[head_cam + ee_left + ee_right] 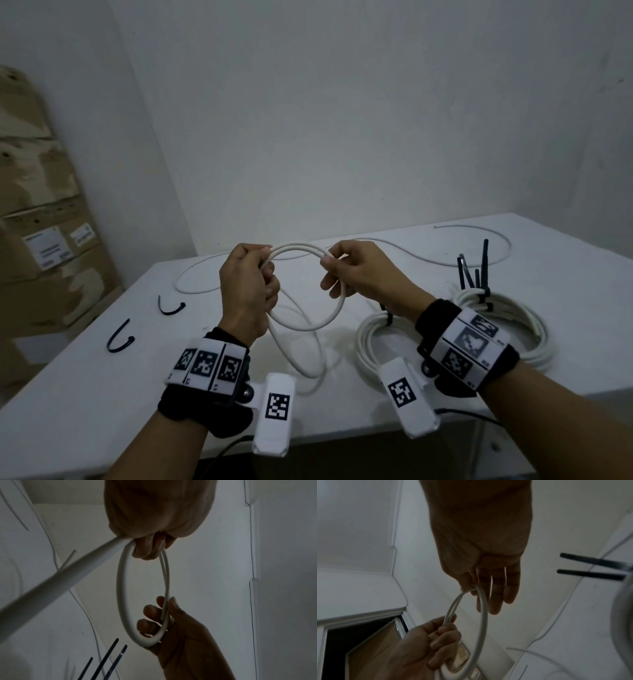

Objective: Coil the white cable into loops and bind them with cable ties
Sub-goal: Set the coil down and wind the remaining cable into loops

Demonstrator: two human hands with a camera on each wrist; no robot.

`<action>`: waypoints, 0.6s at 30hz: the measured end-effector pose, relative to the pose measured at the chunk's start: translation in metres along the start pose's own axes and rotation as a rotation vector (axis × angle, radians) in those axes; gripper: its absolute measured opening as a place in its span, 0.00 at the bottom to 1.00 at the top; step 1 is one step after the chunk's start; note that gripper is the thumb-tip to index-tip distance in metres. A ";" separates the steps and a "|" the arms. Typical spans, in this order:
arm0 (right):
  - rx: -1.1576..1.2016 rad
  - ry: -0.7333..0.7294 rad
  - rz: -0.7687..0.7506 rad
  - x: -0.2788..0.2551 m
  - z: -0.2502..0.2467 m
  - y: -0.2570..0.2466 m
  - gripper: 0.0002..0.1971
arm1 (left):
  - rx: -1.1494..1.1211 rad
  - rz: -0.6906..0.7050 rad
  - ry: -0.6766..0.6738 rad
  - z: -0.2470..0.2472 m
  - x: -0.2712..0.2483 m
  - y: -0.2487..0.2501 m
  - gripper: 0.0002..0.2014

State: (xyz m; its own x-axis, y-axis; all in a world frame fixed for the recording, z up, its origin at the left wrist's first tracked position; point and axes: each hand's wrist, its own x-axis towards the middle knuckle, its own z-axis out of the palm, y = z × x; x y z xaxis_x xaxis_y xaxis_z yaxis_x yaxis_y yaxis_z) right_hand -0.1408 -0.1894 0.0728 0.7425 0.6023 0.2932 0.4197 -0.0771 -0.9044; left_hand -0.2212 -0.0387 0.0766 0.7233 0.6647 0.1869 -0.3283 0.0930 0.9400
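Above the white table (102,394) I hold a small loop of the white cable (310,327) between both hands. My left hand (248,287) grips the loop's left side in a fist (154,520). On the right side, thumb and forefinger of my right hand (349,270) pinch the loop, the other fingers (501,588) hanging straight. The loose cable (479,262) trails over the far table. Two loose black cable ties (171,306) (120,339) lie at the left.
A bound coil of white cable (455,329) with black tie tails (476,270) sticking up lies under my right wrist. Cardboard boxes (44,240) stand left of the table. White walls close the corner behind.
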 end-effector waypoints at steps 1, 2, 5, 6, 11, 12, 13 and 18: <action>-0.085 -0.011 -0.015 0.002 -0.001 -0.003 0.11 | 0.027 0.019 -0.012 0.001 -0.001 -0.001 0.10; -0.141 -0.026 -0.032 0.004 -0.002 -0.007 0.11 | 0.053 0.039 -0.025 0.003 -0.003 -0.001 0.10; -0.134 -0.096 -0.070 0.010 0.000 -0.019 0.08 | 0.120 0.086 -0.079 0.009 -0.007 0.000 0.10; -0.098 -0.116 -0.054 0.012 0.000 -0.022 0.08 | 0.130 0.088 -0.096 0.009 -0.008 0.001 0.09; 0.175 -0.179 0.084 0.013 -0.009 -0.019 0.08 | 0.040 0.044 -0.085 0.002 -0.008 0.005 0.07; 0.213 -0.163 0.084 0.012 -0.008 -0.016 0.09 | 0.059 0.057 -0.090 0.002 -0.009 0.005 0.07; 0.243 -0.140 0.076 0.011 -0.007 -0.013 0.09 | 0.095 0.078 -0.102 0.003 -0.010 0.002 0.07; 0.364 -0.045 0.066 0.010 0.004 -0.007 0.09 | 0.189 0.105 -0.140 0.003 -0.014 -0.004 0.06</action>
State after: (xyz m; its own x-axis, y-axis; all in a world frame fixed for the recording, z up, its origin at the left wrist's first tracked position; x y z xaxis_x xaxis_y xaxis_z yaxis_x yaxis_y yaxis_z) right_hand -0.1377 -0.1797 0.0810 0.7347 0.6403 0.2242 0.1528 0.1658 -0.9742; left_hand -0.2287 -0.0509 0.0714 0.7728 0.5529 0.3114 -0.2961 -0.1198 0.9476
